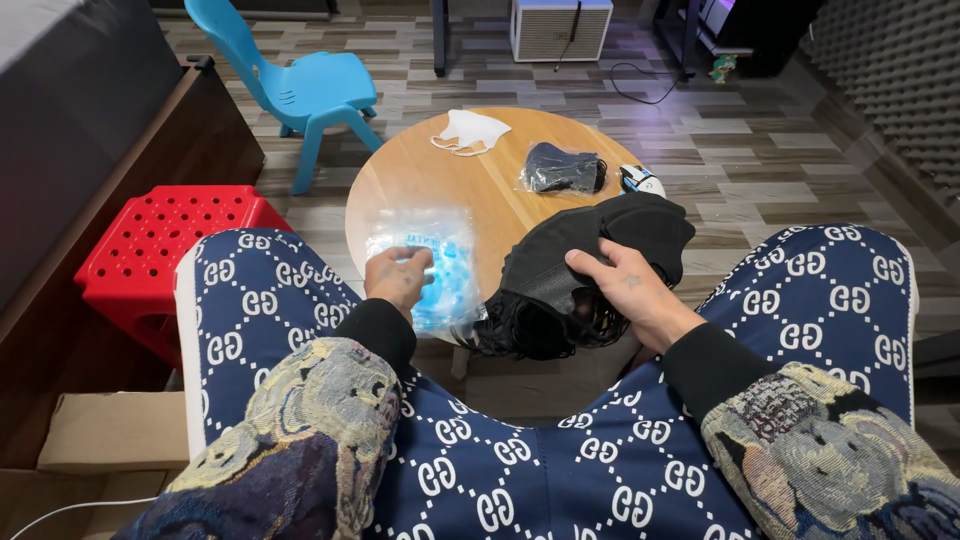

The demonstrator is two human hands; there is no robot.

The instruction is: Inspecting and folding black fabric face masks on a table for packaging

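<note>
My left hand (398, 277) grips a clear plastic bag of blue face masks (432, 262) near the front edge of a small round wooden table (420, 175). My right hand (625, 290) holds a thick stack of black face masks (570, 270), their ear loops dangling below. The two hands are a little apart, both over the near side of the table, above my knees in blue patterned trousers.
Further back on the table lie a white mask (470, 130), a clear bag of black masks (563, 168) and a small white device (641, 181). A red plastic stool (165, 245) stands at left, a blue child's chair (300, 90) behind it, cardboard (110, 435) at lower left.
</note>
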